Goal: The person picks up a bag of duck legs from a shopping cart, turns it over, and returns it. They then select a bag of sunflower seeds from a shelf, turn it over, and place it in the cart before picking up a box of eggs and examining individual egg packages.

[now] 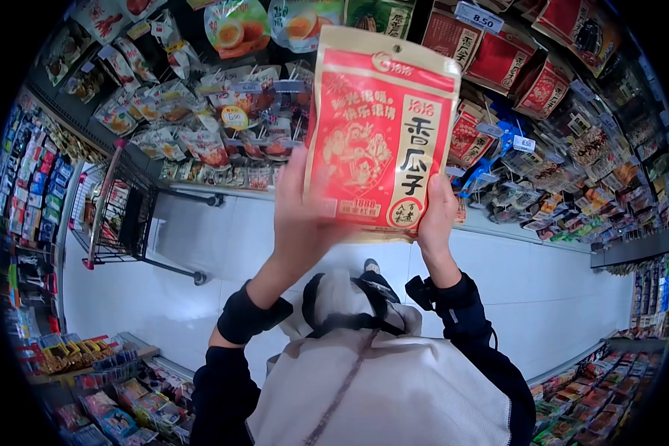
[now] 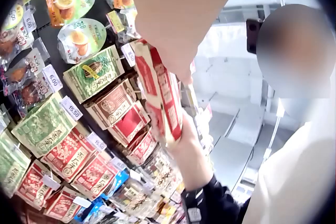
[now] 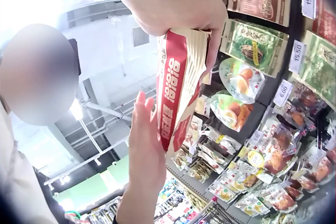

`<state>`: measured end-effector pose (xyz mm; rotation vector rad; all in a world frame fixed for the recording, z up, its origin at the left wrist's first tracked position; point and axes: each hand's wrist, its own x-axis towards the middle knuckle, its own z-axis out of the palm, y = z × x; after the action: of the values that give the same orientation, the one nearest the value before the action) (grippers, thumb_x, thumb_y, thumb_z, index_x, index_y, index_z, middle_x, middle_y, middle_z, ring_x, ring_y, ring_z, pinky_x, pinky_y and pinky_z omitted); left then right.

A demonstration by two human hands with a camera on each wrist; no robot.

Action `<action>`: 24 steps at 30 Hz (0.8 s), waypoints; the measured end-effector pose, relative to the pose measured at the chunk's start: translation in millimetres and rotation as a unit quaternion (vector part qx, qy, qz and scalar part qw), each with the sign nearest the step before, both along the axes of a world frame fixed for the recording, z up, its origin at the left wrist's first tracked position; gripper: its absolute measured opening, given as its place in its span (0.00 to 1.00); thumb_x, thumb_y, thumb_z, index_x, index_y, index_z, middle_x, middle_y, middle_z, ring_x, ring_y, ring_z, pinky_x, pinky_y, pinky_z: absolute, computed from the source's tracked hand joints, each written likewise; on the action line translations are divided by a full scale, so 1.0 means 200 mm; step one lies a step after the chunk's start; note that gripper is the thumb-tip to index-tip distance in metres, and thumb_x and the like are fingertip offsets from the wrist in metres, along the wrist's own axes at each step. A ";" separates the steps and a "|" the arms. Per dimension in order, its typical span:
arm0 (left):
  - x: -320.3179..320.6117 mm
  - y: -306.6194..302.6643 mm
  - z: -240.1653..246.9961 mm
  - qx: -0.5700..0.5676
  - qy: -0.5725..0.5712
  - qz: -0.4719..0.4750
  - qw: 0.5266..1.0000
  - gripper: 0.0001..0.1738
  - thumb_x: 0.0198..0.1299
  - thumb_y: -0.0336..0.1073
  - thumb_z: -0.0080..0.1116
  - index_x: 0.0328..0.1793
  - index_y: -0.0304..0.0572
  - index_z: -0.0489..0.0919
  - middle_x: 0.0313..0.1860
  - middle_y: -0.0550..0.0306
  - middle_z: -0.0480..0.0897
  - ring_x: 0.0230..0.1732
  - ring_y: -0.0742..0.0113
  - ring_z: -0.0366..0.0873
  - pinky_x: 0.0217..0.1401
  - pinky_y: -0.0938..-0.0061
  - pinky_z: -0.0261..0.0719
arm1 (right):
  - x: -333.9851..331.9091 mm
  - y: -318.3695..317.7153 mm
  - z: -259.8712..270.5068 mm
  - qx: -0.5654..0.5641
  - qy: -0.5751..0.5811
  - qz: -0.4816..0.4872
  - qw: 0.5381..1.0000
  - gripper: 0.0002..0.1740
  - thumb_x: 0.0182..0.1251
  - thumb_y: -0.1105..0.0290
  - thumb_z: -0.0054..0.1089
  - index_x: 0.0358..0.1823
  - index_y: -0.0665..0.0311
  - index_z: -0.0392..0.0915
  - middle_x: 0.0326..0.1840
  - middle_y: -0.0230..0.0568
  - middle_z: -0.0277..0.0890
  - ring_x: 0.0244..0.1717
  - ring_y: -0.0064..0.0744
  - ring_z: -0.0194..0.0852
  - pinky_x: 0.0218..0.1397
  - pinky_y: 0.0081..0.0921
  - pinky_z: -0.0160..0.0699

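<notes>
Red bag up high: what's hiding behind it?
Behind the red bag hang rows of snack packets and price tags. The packets straight behind it are covered, so those can't be told.

The red seed bag (image 1: pixel 383 134) hides most of the right hand's (image 1: pixel 436 215) fingers and part of the hanging snack packets (image 1: pixel 498 56) behind it. The left hand (image 1: pixel 305 215) is motion-blurred in the head view. The bag's small lower print is unreadable. In each wrist view the near hand runs off the top edge.
</notes>
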<state>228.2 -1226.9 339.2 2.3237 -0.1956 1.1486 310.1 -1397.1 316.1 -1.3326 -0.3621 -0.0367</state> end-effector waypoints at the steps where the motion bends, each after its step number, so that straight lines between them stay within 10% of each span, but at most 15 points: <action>1: -0.03 0.01 -0.05 0.112 0.001 0.001 0.994 0.26 0.56 0.40 0.50 0.62 0.46 0.63 0.61 0.46 0.62 0.61 0.46 0.60 0.62 0.50 0.50 | 0.01 0.02 0.05 0.008 -0.021 -0.024 0.999 0.20 0.69 0.62 0.35 0.47 0.72 0.69 0.45 0.41 0.71 0.42 0.22 0.67 0.47 0.19 0.65; 5: 0.07 0.06 -0.13 0.315 -0.063 0.094 0.942 0.25 0.52 0.42 0.54 0.58 0.66 0.67 0.63 0.52 0.60 0.63 0.52 0.59 0.59 0.42 0.53 | 0.00 0.08 0.16 0.058 -0.100 -0.053 0.992 0.21 0.65 0.68 0.42 0.56 0.73 0.60 0.54 0.44 0.65 0.52 0.27 0.63 0.55 0.21 0.61; 10: 0.22 0.17 0.00 0.216 -0.245 0.017 0.945 0.17 0.51 0.35 0.55 0.50 0.53 0.71 0.52 0.46 0.72 0.53 0.39 0.69 0.51 0.48 0.69 | -0.18 0.19 0.35 0.101 -0.188 0.028 0.977 0.42 0.53 0.83 0.50 0.67 0.69 0.36 0.67 0.49 0.44 0.65 0.37 0.49 0.63 0.30 0.57; 13: 0.23 0.19 0.01 0.112 -0.278 -0.017 0.954 0.17 0.51 0.33 0.54 0.50 0.46 0.71 0.52 0.42 0.72 0.53 0.36 0.68 0.51 0.49 0.70 | -0.22 0.21 0.36 0.061 -0.234 0.097 0.965 0.52 0.46 0.86 0.57 0.68 0.63 0.30 0.68 0.53 0.42 0.67 0.43 0.46 0.56 0.34 0.67; 17: 0.15 0.08 -0.16 -0.391 -0.094 -0.074 0.913 0.21 0.51 0.27 0.57 0.52 0.31 0.67 0.52 0.48 0.71 0.50 0.62 0.70 0.55 0.73 0.65 | -0.18 0.17 0.45 -0.116 -0.306 0.134 0.935 0.46 0.42 0.84 0.59 0.65 0.62 0.48 0.66 0.54 0.48 0.66 0.45 0.49 0.60 0.36 0.60; 21: 0.08 0.01 -0.05 -0.547 -0.101 -0.104 0.825 0.22 0.57 0.32 0.49 0.57 0.34 0.61 0.53 0.51 0.69 0.51 0.67 0.70 0.54 0.71 0.69 | -0.01 0.24 0.28 0.042 -0.138 -0.046 0.988 0.33 0.54 0.75 0.54 0.61 0.67 0.52 0.65 0.47 0.50 0.64 0.36 0.52 0.63 0.33 0.55; 24: 0.03 0.02 -0.05 -0.588 -0.078 -0.171 0.786 0.25 0.59 0.38 0.49 0.59 0.37 0.58 0.54 0.52 0.69 0.52 0.66 0.70 0.56 0.71 0.68 | 0.02 0.24 0.26 0.187 -0.001 0.131 0.974 0.30 0.60 0.72 0.52 0.62 0.68 0.50 0.62 0.45 0.55 0.61 0.32 0.55 0.62 0.28 0.56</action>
<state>233.8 -1223.7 328.7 1.0230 0.0553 0.8610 314.7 -1348.1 367.7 -0.9045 -0.5033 0.1110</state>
